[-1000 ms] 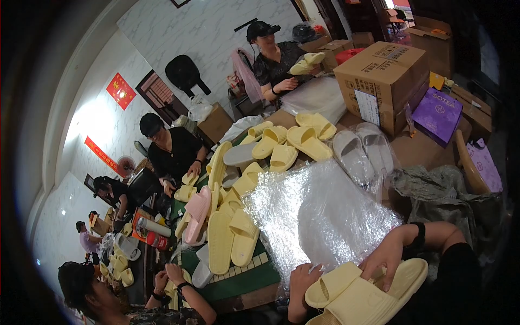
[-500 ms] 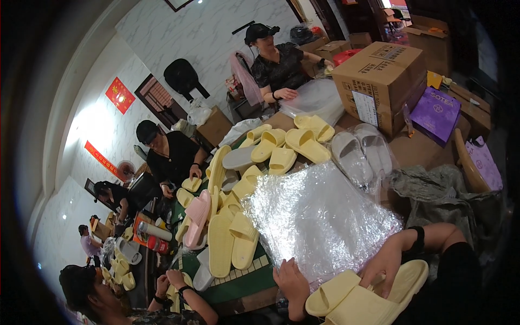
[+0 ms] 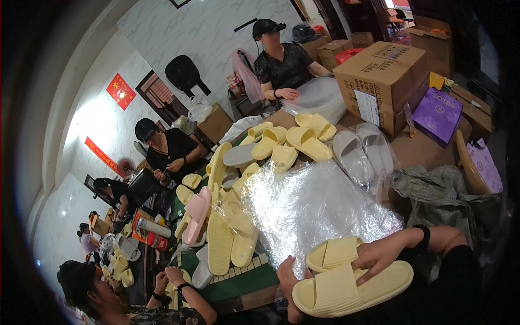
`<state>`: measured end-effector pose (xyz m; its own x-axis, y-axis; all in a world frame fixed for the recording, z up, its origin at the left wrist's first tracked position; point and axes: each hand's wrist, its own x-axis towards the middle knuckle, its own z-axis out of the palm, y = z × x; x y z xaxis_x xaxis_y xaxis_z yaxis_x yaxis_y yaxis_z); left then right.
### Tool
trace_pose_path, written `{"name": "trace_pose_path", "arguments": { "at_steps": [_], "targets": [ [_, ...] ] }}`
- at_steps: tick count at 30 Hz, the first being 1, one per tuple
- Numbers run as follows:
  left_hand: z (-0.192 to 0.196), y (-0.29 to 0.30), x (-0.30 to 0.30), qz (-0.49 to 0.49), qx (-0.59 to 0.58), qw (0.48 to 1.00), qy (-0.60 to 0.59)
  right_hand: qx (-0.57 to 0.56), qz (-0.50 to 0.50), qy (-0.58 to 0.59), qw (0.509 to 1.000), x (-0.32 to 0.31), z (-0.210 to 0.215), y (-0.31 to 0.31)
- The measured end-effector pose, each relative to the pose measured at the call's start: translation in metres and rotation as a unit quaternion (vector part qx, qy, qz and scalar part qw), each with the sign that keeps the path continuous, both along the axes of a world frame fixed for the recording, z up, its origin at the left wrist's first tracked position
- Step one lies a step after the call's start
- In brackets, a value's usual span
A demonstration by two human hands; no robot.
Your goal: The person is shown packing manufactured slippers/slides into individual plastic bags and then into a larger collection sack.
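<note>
A pair of pale yellow slide slippers point(image 3: 336, 290) is in my right hand point(image 3: 379, 255), whose fingers reach into the slippers by the straps. The pair sits low at the right, over the near edge of a stack of clear plastic bags point(image 3: 319, 208). My left hand point(image 3: 288, 279) is at the bags' near left corner, just left of the slipper toes. Its fingers are bent together against the film, partly hidden by the slippers. Film from the top bag spreads leftward over some yellow slippers point(image 3: 244, 233) lying on the table.
More yellow slippers point(image 3: 271, 142), a pink one point(image 3: 197, 216) and bagged grey ones point(image 3: 352, 157) lie around the bags. A large carton point(image 3: 379, 86) and a purple box point(image 3: 436, 116) stand at the far right. Co-workers sit along the left and far sides.
My right hand has moved the slippers left, turning them flatter with toes toward my left hand. The top film has lifted and spread left over the lying slippers.
</note>
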<state>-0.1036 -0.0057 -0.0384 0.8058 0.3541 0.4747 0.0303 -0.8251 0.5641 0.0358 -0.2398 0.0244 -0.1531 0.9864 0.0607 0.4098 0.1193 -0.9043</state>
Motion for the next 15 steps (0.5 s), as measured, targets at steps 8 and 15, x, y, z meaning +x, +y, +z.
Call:
{"name": "trace_pose_path", "arguments": {
  "at_steps": [8,15],
  "targets": [
    [-0.028,0.007,0.002,0.006,0.1,0.995,0.006,-0.006,0.023,0.049,0.999,-0.008,-0.001,0.007],
    [-0.028,0.014,0.006,0.059,0.211,0.974,0.056,0.023,0.066,0.08,0.994,-0.019,-0.028,0.014]
  ]
}}
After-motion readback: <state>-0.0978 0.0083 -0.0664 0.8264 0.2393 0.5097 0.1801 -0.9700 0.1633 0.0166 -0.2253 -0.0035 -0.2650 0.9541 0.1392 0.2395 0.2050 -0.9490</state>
